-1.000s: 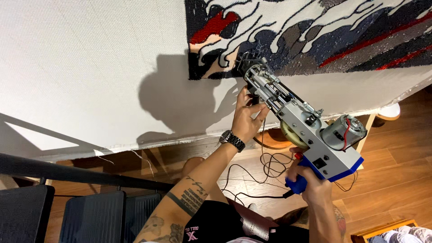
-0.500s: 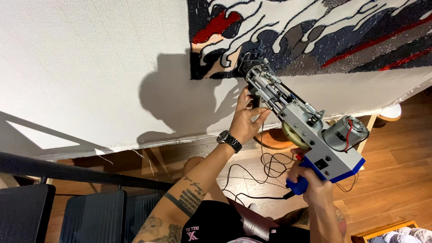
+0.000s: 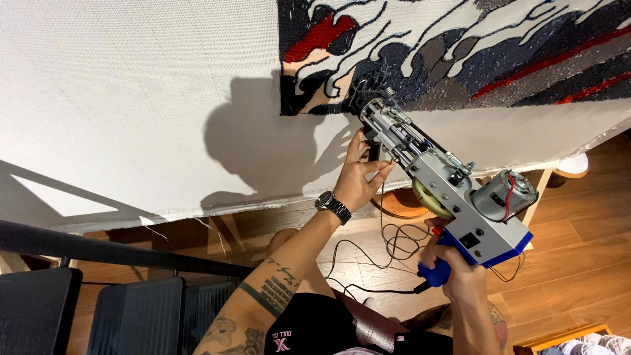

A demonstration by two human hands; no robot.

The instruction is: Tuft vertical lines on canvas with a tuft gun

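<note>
Evidently tufting gun (image 3: 440, 184) rigid, metal, likely heavy, motor-end weighted. Right hand (image 3: 453, 273) clamped on blue rear grip; left hand (image 3: 361, 174) closed around front handle. Nose against cloth (image 3: 131, 98), soft.

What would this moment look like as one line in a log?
left hand: holds front grip of tufting gun | right hand: holds blue rear grip | gun tip: against cloth at edge of tufted pattern
</note>
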